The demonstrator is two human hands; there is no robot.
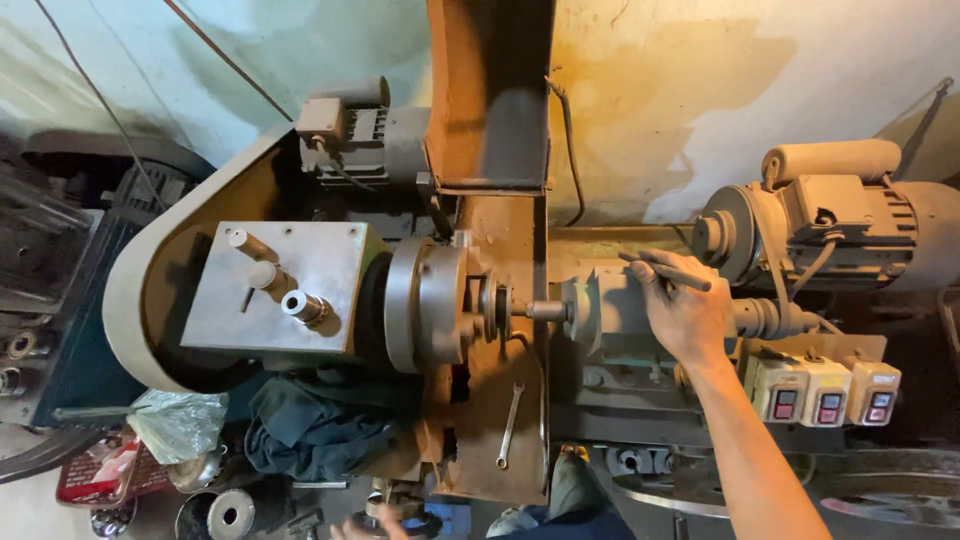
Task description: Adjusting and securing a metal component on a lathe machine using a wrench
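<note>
Right hand (pixel 683 312): rests on the lathe tailstock (pixel 610 315), fingers closed around a thin dark rod (pixel 665 271).
Rod: long axis near level, tips pointing left and right, lying across the fingers.
Left hand (pixel 375 523): at the bottom edge, grip unclear.
Chuck (pixel 430 303): left of the tailstock.

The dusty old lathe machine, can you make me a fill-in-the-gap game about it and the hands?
1. The right hand holds a thin dark metal ____ over the rusty grey lathe.
2. A small silver spanner lies on the machine's rusty ____ plate.
3. The boxy white switch units, each with a red and a black button, number ____.
4. The left hand shows at the picture's ____ edge.

Missing words: rod; brown; three; bottom
</note>
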